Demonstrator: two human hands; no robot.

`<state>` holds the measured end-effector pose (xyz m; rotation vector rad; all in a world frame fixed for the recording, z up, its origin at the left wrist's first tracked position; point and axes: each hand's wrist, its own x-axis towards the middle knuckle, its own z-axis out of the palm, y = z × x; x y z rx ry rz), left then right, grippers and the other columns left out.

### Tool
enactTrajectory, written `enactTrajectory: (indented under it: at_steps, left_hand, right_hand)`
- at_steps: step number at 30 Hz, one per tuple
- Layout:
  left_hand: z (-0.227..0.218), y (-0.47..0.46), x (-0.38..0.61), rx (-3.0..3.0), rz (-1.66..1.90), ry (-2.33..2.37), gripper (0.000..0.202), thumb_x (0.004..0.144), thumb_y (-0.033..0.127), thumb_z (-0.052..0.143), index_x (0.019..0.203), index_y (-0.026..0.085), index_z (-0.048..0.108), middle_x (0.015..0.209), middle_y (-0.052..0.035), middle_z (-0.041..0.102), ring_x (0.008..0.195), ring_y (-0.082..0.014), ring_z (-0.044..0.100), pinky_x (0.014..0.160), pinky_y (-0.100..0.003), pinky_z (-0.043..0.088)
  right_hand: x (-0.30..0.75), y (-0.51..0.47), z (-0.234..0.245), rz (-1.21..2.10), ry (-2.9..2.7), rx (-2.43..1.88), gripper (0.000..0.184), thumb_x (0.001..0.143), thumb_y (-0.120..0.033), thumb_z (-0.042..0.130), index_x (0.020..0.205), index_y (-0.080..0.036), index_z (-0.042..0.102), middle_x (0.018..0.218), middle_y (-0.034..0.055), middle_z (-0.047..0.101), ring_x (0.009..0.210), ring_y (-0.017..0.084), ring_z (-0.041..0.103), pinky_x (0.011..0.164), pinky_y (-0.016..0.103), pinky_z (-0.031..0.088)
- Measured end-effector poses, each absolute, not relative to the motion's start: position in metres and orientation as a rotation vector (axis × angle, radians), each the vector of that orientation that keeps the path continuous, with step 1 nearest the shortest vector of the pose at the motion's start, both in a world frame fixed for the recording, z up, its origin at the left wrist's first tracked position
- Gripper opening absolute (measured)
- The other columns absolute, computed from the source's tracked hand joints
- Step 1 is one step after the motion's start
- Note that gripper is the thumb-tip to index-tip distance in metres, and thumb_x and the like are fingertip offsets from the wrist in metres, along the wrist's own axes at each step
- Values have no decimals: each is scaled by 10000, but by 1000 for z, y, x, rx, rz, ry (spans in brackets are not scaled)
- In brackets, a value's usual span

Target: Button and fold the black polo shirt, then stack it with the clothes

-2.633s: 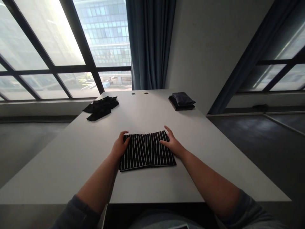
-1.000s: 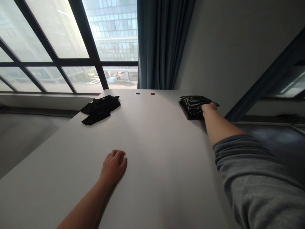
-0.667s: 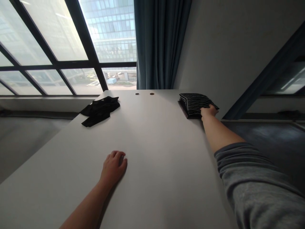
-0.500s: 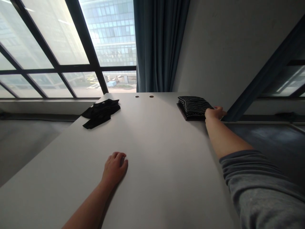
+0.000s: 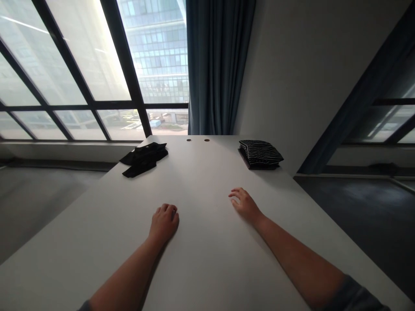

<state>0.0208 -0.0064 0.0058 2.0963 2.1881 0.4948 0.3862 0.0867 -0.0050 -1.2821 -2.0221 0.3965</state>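
My left hand (image 5: 164, 221) rests on the white table (image 5: 201, 259), its fingers curled in loosely and the thumb close beside them; I see nothing in it. To the right, my right hand (image 5: 245, 204) is over the table with its fingers apart and holds nothing. Beyond it, near the right edge, sits a folded black cloth with white stripes (image 5: 263, 152), on top of a flat dark piece (image 5: 244, 158) that I cannot make out. A crumpled black cloth (image 5: 145, 157) lies near the left edge, farther off than my left hand.
Two small round holes, a left one (image 5: 189, 140) and a right one (image 5: 206, 140), are at the table's far end. Behind stand a blue curtain (image 5: 217, 69), a large window (image 5: 162, 56) and a grey wall (image 5: 292, 65). Dark floor (image 5: 353, 207) lies beyond the right edge.
My right hand has left the striped cloth and come back toward me and to the left. The cloth stays on the table. My left hand has barely moved; the view has tilted slightly.
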Motion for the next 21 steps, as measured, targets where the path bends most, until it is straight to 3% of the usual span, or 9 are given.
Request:
enactTrajectory:
  at_steps: [4, 8, 13, 21]
  left_hand:
    - [4, -6, 21, 2138, 502, 2185, 241, 972, 307, 541, 1138, 228, 696, 1219, -113, 666, 1120, -284, 610, 991, -409, 449]
    - [0, 13, -1, 2168, 508, 2221, 262, 968, 341, 542, 1143, 234, 703, 1257, -120, 656, 1152, -298, 605, 1008, -419, 447]
    - [2, 66, -69, 1997, 515, 2448, 339, 964, 355, 505, 1183, 193, 708, 1326, -177, 630, 1206, -342, 590, 1011, -443, 443]
    - [9, 140, -156, 1365, 546, 2840, 507, 977, 412, 466, 1348, 93, 598, 1410, -290, 557, 1288, -426, 526, 1052, -556, 387]
  right_hand:
    - [361, 58, -4, 467, -2264, -1205, 328, 884, -216, 548, 1143, -214, 748, 1317, 113, 650, 1272, 262, 589, 1197, 487, 421]
    - [346, 36, -7, 511, -2439, -1268, 419, 918, -256, 542, 1303, -257, 708, 1480, 103, 580, 1416, 286, 501, 1283, 602, 233]
    - [355, 37, -5, 434, -2437, -1422, 437, 963, -364, 542, 1382, -325, 659, 1552, 83, 530, 1468, 307, 450, 1259, 723, 31]
    - [382, 66, -10, 347, -2331, -1604, 462, 960, -366, 521, 1400, -299, 644, 1545, 102, 529, 1448, 303, 456, 1258, 682, 155]
